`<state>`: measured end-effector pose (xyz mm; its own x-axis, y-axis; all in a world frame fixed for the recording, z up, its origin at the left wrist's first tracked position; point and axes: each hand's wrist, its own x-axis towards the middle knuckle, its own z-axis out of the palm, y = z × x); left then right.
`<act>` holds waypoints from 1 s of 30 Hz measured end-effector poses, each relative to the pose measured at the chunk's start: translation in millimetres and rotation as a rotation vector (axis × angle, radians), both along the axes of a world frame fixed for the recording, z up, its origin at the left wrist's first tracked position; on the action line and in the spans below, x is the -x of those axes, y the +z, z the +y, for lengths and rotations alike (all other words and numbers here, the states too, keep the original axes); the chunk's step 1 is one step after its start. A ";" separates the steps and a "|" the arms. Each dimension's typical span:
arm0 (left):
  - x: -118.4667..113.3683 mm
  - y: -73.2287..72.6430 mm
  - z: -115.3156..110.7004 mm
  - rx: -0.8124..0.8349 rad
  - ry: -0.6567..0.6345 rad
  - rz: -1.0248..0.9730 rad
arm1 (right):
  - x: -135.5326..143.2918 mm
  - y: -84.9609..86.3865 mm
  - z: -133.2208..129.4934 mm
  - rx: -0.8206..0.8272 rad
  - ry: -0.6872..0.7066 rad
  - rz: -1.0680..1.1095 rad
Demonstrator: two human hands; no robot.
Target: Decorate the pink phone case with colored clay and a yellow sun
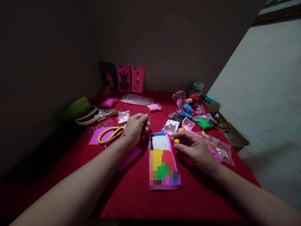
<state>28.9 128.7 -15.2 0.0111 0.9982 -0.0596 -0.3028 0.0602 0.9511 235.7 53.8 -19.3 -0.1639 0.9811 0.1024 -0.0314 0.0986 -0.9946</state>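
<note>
A pink-rimmed phone case (162,142) lies in front of me, covered with patches of white, yellow, red and other coloured clay; its lower end is pixelated. Between the thumb and fingers of my right hand (194,149) is a small yellow clay ball (176,141), just beside the case's upper right edge. My left hand (137,127) is closed above the case's upper left. From its fingertips pokes a thin pink stick (150,118), mostly hidden. Scissors (105,135) with yellow and red handles lie partly behind the left wrist.
Bags of clay, among them a green one (202,123), crowd the right of the red table (141,201). Decorated cases (137,79) lean on the back wall. Clear cases (136,100) lie before them. Pink paper (100,136) is at left; a cardboard box (232,133) stands right.
</note>
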 end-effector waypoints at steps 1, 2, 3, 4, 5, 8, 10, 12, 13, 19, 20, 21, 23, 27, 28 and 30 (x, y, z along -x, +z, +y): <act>0.3 -0.2 0.0 0.005 -0.005 0.002 | 0.3 -0.1 0.4 -0.004 -0.001 0.021; 0.5 -0.3 0.0 0.010 -0.009 0.004 | 0.5 -0.4 0.6 -0.007 -0.006 0.039; 0.6 -0.4 0.0 0.013 -0.012 0.005 | 0.7 -0.7 0.7 -0.011 -0.011 0.051; 0.7 -0.3 0.2 0.014 -0.014 0.005 | 0.7 -1.0 0.6 -0.014 -0.013 0.055; 0.7 -0.3 0.4 0.013 -0.013 0.005 | 0.6 -1.2 0.4 -0.017 -0.011 0.052; 0.3 -0.5 1.3 0.005 -0.009 0.003 | 0.3 -0.5 -0.8 -0.005 0.010 0.034; -0.1 -0.4 1.4 -0.001 -0.004 0.005 | 0.5 0.9 -1.5 0.011 0.010 0.034; -0.6 0.4 0.7 -0.006 -0.002 0.005 | 1.1 2.5 -1.9 0.017 0.006 0.042; -0.7 1.0 0.2 -0.008 -0.002 0.004 | 1.4 3.1 -1.9 0.015 0.007 0.046; -1.0 3.5 -1.8 -0.010 -0.002 0.007 | 0.5 4.3 -2.7 0.043 0.022 0.019; -0.9 3.4 -1.6 -0.012 -0.002 0.008 | -0.1 4.0 -3.0 0.050 0.021 0.015; -0.7 3.0 -1.3 -0.014 0.000 0.010 | -0.6 3.5 -3.3 0.055 0.021 0.013; -0.3 2.1 -0.5 -0.022 0.003 0.014 | -1.3 2.1 -3.4 0.064 0.027 0.012; 0.7 0.2 1.5 -0.048 0.011 0.036 | -1.1 -1.5 -1.9 0.068 0.027 0.097; 0.7 0.0 1.7 -0.059 0.015 0.046 | -0.9 -2.1 -1.3 0.069 0.023 0.134; 0.2 0.5 1.3 -0.090 0.028 0.073 | -0.7 -2.4 -0.4 0.075 0.012 0.184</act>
